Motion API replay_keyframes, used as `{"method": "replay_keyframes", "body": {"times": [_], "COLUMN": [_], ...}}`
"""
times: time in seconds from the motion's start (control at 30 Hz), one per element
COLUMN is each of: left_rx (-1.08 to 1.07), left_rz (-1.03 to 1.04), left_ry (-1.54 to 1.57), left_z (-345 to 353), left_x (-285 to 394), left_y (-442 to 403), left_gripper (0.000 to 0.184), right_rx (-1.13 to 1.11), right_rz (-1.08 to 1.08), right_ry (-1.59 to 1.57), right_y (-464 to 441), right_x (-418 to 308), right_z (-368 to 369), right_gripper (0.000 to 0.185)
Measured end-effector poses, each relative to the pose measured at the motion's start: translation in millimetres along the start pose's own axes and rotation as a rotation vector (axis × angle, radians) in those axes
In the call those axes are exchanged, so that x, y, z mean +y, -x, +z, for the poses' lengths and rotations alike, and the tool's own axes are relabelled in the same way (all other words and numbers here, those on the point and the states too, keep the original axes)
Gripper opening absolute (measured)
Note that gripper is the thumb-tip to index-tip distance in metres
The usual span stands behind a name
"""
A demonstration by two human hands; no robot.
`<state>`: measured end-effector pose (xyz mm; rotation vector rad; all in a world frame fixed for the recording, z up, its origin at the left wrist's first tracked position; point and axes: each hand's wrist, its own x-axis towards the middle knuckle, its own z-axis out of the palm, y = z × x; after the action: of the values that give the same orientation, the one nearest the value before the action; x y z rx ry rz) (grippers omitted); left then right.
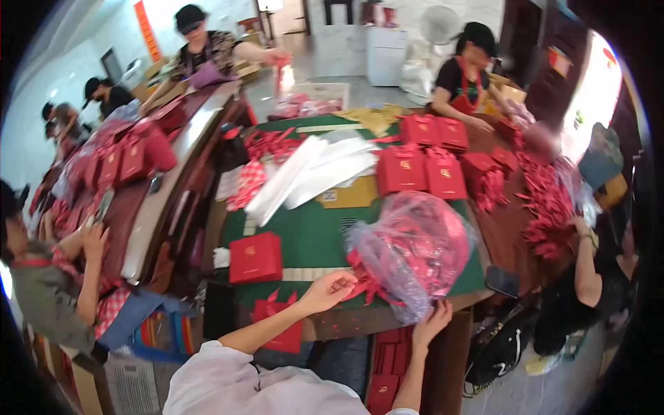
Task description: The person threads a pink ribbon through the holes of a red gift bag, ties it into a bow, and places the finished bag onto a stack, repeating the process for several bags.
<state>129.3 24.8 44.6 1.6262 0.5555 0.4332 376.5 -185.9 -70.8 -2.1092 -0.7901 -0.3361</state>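
A clear plastic bag (436,242) full of red items lies at the near side of the green table top (311,242). My right hand (434,321) has its bent fingers on the bag's lower edge by the table rim. Left of the bag, my left hand (328,289) is closed, its fingertips curled beside loose red ribbons (370,287). Whether a ribbon is between those fingers is too small to tell. A red paper bag (280,335) with ribbon handles is by the table edge, under my left forearm. A stack of red bags (255,258) sits further left.
White sheets (304,169) cross the table's middle, with red gift bags (402,169) at their right. A phone (502,281) rests at the right corner. Red ribbons (546,200) pile up on the brown table beyond. Several people work around the tables.
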Motion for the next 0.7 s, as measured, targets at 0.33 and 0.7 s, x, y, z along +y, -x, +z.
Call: {"method": "replay_keyframes", "body": {"times": [0.33, 0.7], "left_rx": [0.580, 0.623], "left_rz": [-0.120, -0.139], "left_ry": [-0.199, -0.658], "left_z": [-91, -88], "left_x": [-50, -73], "left_y": [150, 182], "left_gripper": [0.022, 0.062], "right_rx": [-0.104, -0.673], "right_rz": [-0.008, -0.235], "right_ry": [-0.376, -0.367], "right_y": [50, 114], "right_x": [-115, -236], "right_z": [-26, 51], "right_gripper": [0.016, 0.026]}}
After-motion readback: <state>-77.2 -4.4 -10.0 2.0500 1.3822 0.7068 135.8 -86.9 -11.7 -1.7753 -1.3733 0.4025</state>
